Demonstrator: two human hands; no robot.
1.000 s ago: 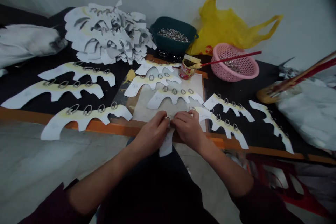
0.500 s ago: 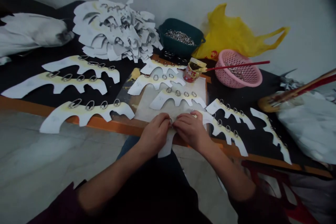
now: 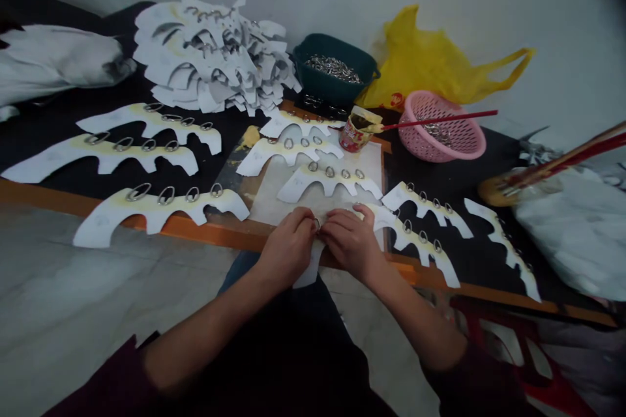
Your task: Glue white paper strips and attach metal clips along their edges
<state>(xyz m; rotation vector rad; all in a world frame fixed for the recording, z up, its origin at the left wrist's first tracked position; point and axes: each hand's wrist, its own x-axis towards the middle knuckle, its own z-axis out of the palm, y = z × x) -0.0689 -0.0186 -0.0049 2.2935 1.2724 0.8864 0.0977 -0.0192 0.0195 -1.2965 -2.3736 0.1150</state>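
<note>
At the front edge of the table, my left hand (image 3: 289,245) and my right hand (image 3: 353,238) are both closed, fingertips nearly meeting. Between them they pinch a white scalloped strip (image 3: 310,268), whose lower end hangs over the edge. A metal ring (image 3: 317,227) shows between the fingertips; the exact grip on it is hidden by the fingers. Just beyond my hands lies another scalloped strip (image 3: 303,186) with several rings along its yellowish, glue-stained edge. More such strips lie left, such as one strip (image 3: 117,208), and right, such as another (image 3: 443,260).
A heap of white strips (image 3: 195,71) stands at the back left. Behind are a dark green basket (image 3: 313,81) of metal rings, a glue tin (image 3: 353,137) with a red stick (image 3: 450,118), a pink basket (image 3: 450,146) and a yellow plastic bag (image 3: 420,58). Brushes (image 3: 552,166) lie at right.
Both hands stay close together on the strip, with only slight finger movement. The whole view has shifted a little; the things on the table look unmoved.
</note>
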